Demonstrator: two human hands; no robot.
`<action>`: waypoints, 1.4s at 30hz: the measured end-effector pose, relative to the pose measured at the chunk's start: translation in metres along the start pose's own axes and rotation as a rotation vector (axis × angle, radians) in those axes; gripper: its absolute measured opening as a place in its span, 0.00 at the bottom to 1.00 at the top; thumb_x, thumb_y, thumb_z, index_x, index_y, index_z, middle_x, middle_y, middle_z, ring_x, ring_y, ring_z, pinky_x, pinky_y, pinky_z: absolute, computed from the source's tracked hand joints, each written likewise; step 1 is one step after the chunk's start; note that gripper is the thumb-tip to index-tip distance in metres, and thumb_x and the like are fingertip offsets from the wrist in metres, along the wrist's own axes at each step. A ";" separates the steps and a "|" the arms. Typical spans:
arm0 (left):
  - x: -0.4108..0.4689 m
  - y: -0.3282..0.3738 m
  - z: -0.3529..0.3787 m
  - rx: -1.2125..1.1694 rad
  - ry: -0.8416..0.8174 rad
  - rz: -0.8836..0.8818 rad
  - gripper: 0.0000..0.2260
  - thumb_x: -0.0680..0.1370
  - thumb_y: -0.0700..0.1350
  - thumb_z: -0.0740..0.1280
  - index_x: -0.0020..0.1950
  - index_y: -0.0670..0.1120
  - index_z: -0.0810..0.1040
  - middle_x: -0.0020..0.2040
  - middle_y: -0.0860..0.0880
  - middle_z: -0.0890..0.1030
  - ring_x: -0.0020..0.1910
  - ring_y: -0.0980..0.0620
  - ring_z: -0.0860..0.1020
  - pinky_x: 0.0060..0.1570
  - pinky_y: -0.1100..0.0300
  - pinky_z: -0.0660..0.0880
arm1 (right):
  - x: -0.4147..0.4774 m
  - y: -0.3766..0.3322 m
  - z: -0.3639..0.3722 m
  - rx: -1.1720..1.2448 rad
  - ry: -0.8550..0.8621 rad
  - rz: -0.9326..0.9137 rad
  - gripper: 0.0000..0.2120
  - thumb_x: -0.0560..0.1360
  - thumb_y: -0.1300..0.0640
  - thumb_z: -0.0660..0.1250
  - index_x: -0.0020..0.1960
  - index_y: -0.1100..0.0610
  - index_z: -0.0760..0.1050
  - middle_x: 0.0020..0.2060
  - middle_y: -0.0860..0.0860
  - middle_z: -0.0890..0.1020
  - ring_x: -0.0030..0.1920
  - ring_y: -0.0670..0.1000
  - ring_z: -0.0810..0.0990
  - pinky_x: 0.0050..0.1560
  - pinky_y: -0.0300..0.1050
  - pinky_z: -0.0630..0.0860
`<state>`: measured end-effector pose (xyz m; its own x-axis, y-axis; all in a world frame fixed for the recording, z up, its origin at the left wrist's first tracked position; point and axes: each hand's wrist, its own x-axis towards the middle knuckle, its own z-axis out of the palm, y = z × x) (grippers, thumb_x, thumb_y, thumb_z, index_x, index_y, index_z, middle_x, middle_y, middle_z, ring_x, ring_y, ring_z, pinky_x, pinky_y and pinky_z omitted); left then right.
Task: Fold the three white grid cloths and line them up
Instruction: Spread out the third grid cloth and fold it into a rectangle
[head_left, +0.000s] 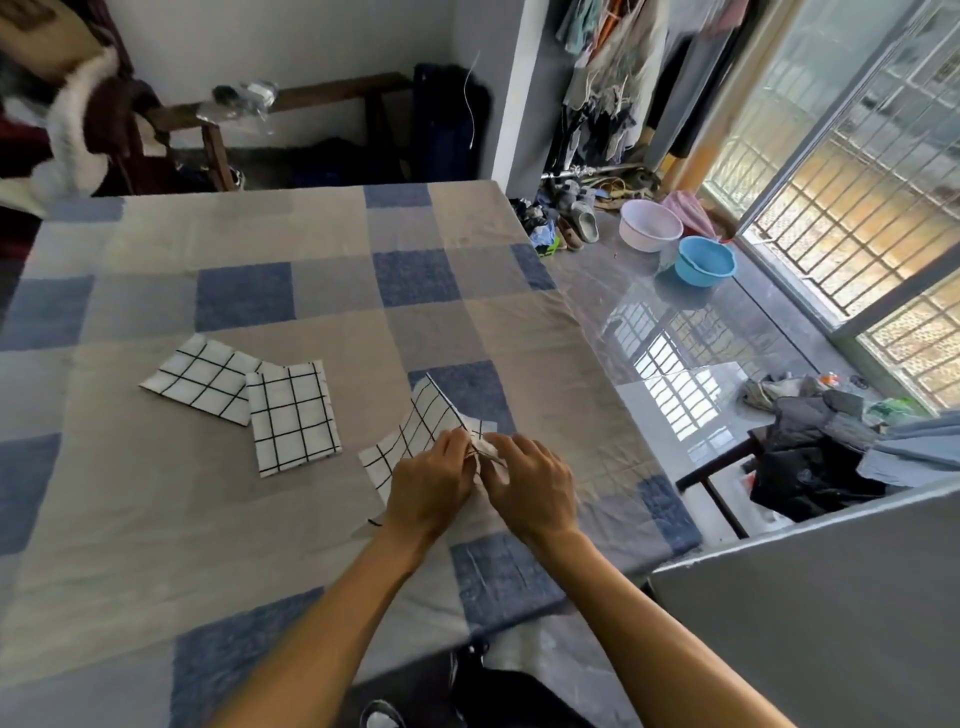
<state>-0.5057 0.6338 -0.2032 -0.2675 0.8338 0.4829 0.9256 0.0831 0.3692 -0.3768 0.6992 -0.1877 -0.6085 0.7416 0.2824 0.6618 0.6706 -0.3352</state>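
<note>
Two folded white grid cloths lie on the checked bedspread (156, 493): one (200, 383) at the left, and a second (292, 417) overlapping its right corner. A third grid cloth (415, 423), partly folded with one corner raised, lies to their right. My left hand (431, 486) and my right hand (532, 480) meet over its near right part, and both pinch its bunched edge between fingertips. The cloth's near part is hidden under my hands.
The bed's right edge runs beside a glossy floor (675, 312). A white basin (650, 225) and a blue basin (705, 261) stand on it near the window. Shoes (576, 223) lie by the far corner. Dark clothes (810, 462) are piled at the right.
</note>
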 end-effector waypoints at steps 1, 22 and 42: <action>-0.001 0.004 -0.002 -0.004 -0.002 0.001 0.07 0.77 0.46 0.65 0.44 0.42 0.75 0.30 0.48 0.75 0.19 0.54 0.68 0.18 0.66 0.64 | 0.003 -0.003 -0.001 0.026 -0.008 0.047 0.11 0.75 0.53 0.68 0.57 0.50 0.78 0.48 0.49 0.83 0.44 0.50 0.81 0.42 0.46 0.79; 0.055 -0.021 -0.058 -0.085 -0.197 0.029 0.15 0.79 0.47 0.54 0.58 0.46 0.77 0.53 0.46 0.81 0.55 0.46 0.76 0.62 0.47 0.64 | 0.056 -0.010 -0.078 0.582 -0.109 0.159 0.22 0.75 0.72 0.56 0.47 0.48 0.79 0.45 0.42 0.81 0.47 0.35 0.78 0.49 0.27 0.70; 0.059 -0.024 -0.068 -0.215 -0.060 -0.010 0.12 0.77 0.51 0.62 0.46 0.45 0.81 0.39 0.48 0.82 0.37 0.47 0.78 0.43 0.53 0.72 | 0.042 0.000 -0.065 0.757 -0.004 0.453 0.19 0.78 0.44 0.60 0.42 0.57 0.80 0.32 0.43 0.76 0.35 0.43 0.74 0.41 0.40 0.70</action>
<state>-0.5620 0.6443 -0.1295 -0.2542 0.8651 0.4323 0.8430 -0.0209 0.5376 -0.3747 0.7315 -0.1175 -0.3605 0.9324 -0.0244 0.3725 0.1199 -0.9203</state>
